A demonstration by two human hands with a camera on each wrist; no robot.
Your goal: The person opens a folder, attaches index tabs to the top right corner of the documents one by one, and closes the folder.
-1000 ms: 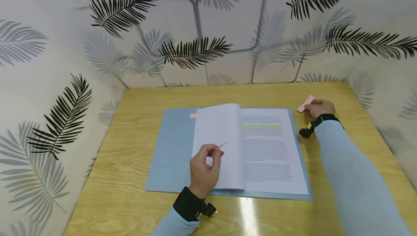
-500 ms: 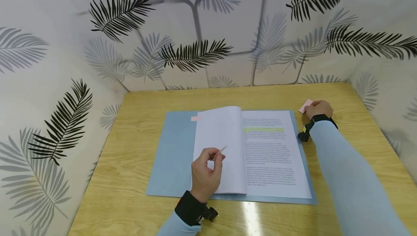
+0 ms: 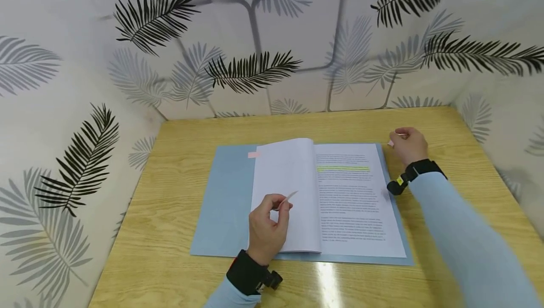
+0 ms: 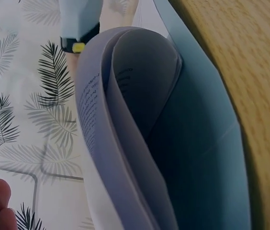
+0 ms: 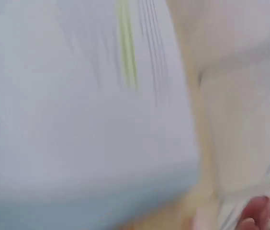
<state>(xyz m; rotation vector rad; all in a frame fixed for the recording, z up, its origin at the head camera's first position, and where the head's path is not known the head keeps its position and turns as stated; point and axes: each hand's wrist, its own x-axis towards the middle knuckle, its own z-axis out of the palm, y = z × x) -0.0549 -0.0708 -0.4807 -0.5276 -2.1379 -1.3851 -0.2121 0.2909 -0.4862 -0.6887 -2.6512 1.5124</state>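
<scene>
My left hand pinches a thin pale paper slip between thumb and fingertips, over the turned left page. In the left wrist view only fingertips of this hand show at the lower left edge. My right hand is beyond the top right corner of the document, its fingers curled round a small pink sticky note pad, most of it hidden by the hand. The right wrist view is blurred, with fingertips at the lower right. A yellow highlighted line crosses the right page.
The pages lie in an open light blue folder on the wooden table. A pink tab sticks out from the left pages' upper edge. Those pages bow upward in the left wrist view. A leaf-patterned cloth rises behind the table.
My right hand has turned and shifted slightly left, so the pink sticky note pad is now mostly covered. My left hand has hardly moved and still pinches the paper slip.
</scene>
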